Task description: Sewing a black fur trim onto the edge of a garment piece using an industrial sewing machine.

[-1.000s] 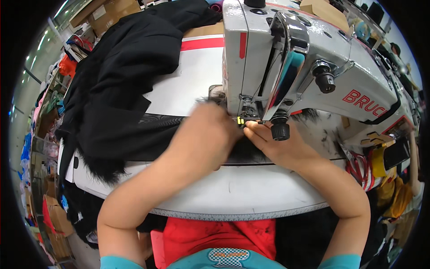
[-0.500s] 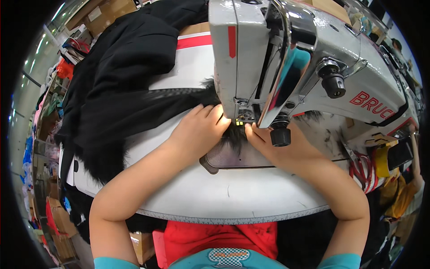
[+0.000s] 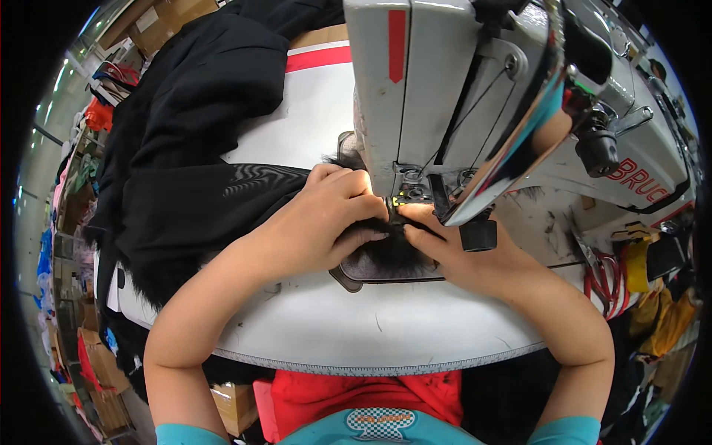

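At the white sewing machine (image 3: 378,89), my left hand (image 3: 322,219) curls its fingers onto a piece of black fabric with fur trim (image 3: 200,204) just left of the presser foot (image 3: 408,196). My right hand (image 3: 467,245) sits right of the needle area, its fingers closed on the black fur (image 3: 393,256) by the lit foot, partly hidden by a black knob. The sheer-patterned fabric stretches leftward from my left hand across the table.
A white tabletop (image 3: 374,319) with a ruler edge surrounds the machine. Heaped black cloth (image 3: 193,81) covers its left. Red-handled scissors (image 3: 601,274) and a yellow tape roll (image 3: 635,274) lie at the right. Boxes (image 3: 159,30) and cluttered shelves stand beyond the left side.
My left hand shifted left, then curled in toward the foot. More dark fur now shows between my hands. The machine head appears larger and higher in view.
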